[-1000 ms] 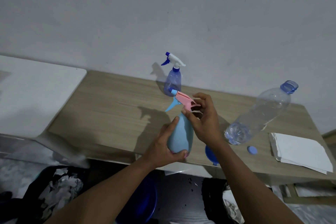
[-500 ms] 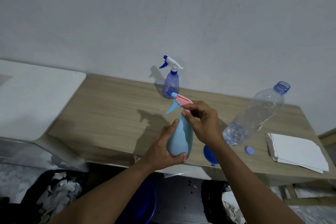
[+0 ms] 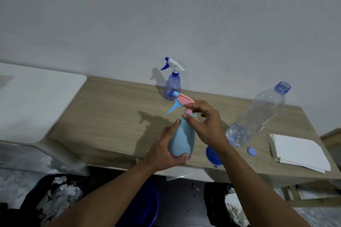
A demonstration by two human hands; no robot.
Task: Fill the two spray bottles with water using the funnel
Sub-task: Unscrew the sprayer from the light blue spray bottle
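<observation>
Below the near counter [image 3: 110,116] edge: a dark bin [image 3: 60,195] of crumpled paper and a blue basin [image 3: 145,206].

Grips the pale bottle [image 3: 182,140] upright at the near edge, left hand [image 3: 166,151] curled round its base, thumb up its side.

Pinches the pink collar under the spray head [image 3: 184,100] with the right hand [image 3: 206,125], thumb and forefinger closed on it, other fingers arched above.

Just right of the pale bottle, partly hidden behind the right wrist: blue funnel [image 3: 212,156], lying on the counter.

Further right: loose blue cap [image 3: 251,151], then a paper stack [image 3: 299,151].

Behind the cap: uncapped water bottle [image 3: 258,116], standing.

At the back, near the wall: clear bottle [image 3: 172,86], white-and-blue head fitted, upright, apart from both hands.
</observation>
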